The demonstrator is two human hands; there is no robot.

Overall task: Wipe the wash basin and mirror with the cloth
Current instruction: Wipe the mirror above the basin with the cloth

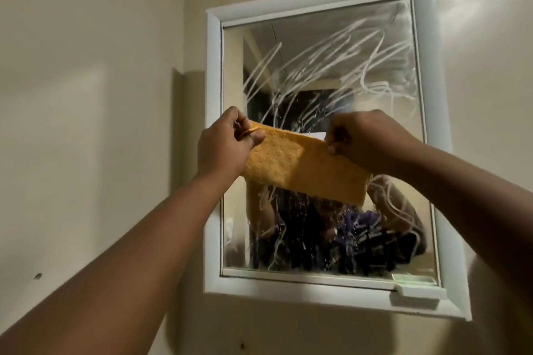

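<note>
Orange nubbly cloth [291,164] pinched taut by left hand [225,147] and right hand [366,138].

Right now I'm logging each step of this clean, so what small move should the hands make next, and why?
Probably press the orange textured cloth, pinched taut between left hand and right hand, flat onto the white-framed wall mirror. White smeary streaks cover the glass, and the cloth looks held just short of it.

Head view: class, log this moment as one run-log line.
left hand: pinches cloth | right hand: pinches cloth | mirror: white streaks, unwiped
</note>
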